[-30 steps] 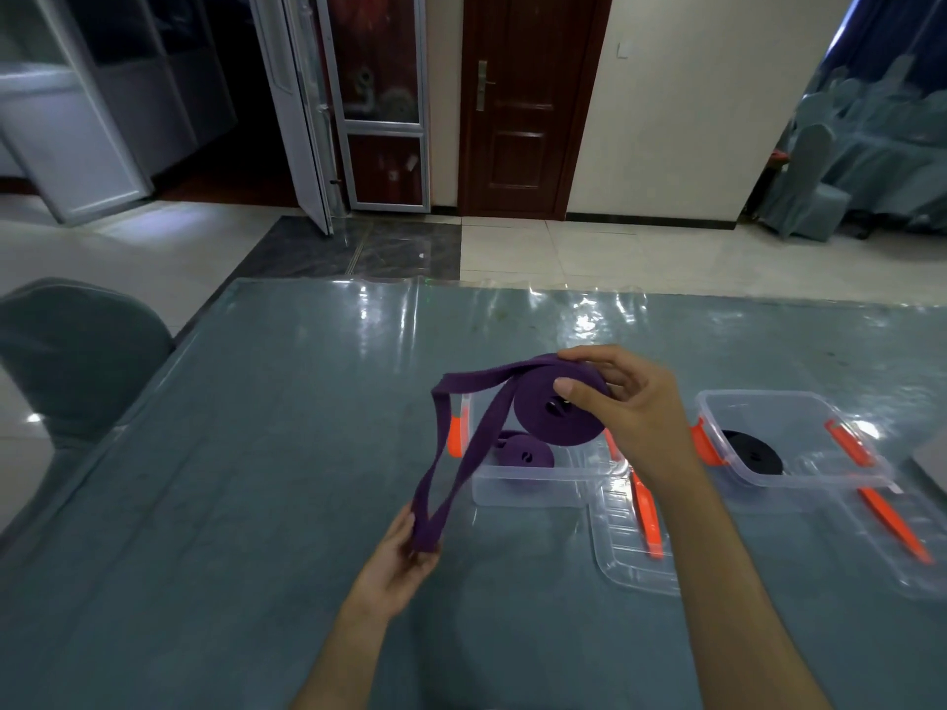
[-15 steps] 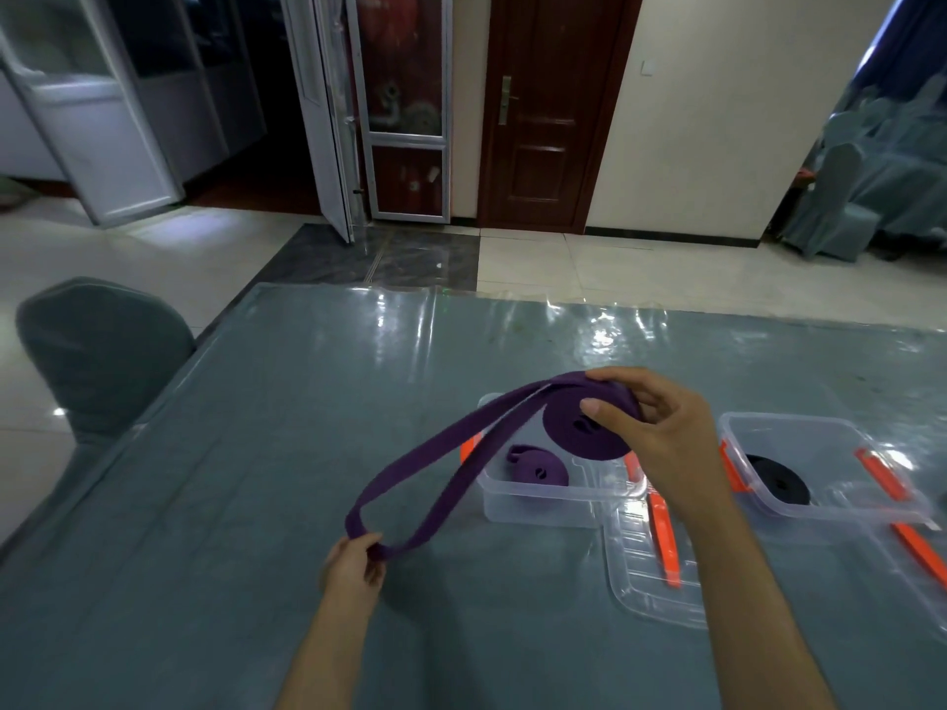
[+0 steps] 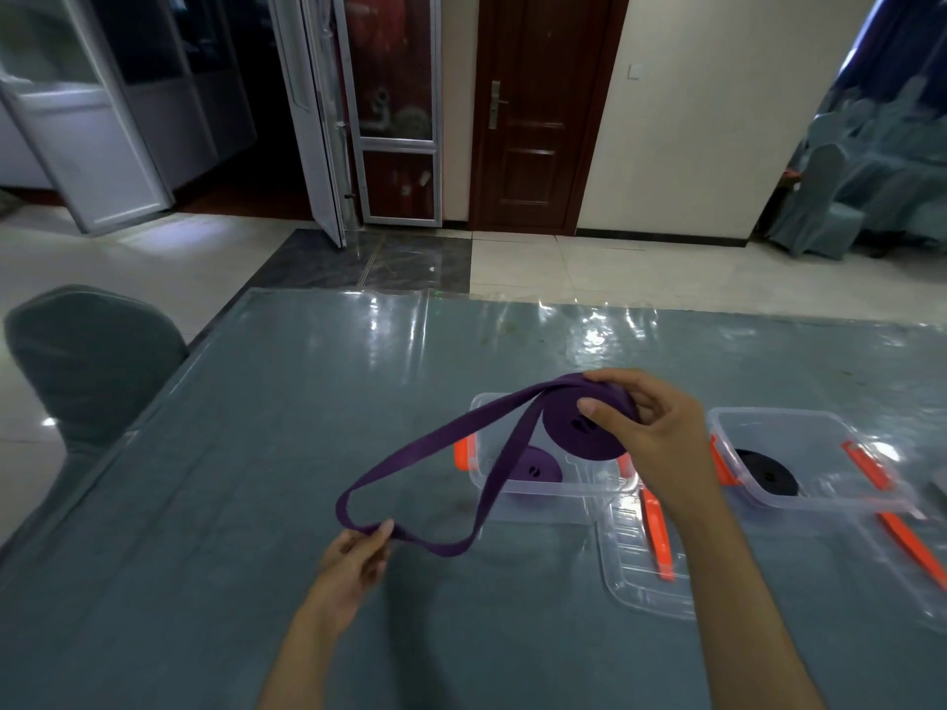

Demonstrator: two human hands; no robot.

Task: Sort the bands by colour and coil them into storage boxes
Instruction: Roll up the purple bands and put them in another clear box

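My right hand (image 3: 645,433) grips a partly wound coil of purple band (image 3: 569,433) above a clear storage box (image 3: 538,491). The loose tail of that band (image 3: 435,448) hangs down to the left in a loop, and my left hand (image 3: 358,556) pinches its low end just above the table. Inside this box lies a smaller finished purple coil (image 3: 535,466). A second clear box (image 3: 820,484) to the right holds a black coil (image 3: 766,471).
Two clear lids with orange clips lie on the blue-grey table (image 3: 205,504): one lid (image 3: 645,556) beside my right forearm, another lid (image 3: 917,550) at the far right. A covered chair (image 3: 92,361) stands at the table's left edge.
The loose tail has sagged into a wider loop with its bottom hanging lower. My left hand stays at the tail's end; my right hand keeps the coil over the box.
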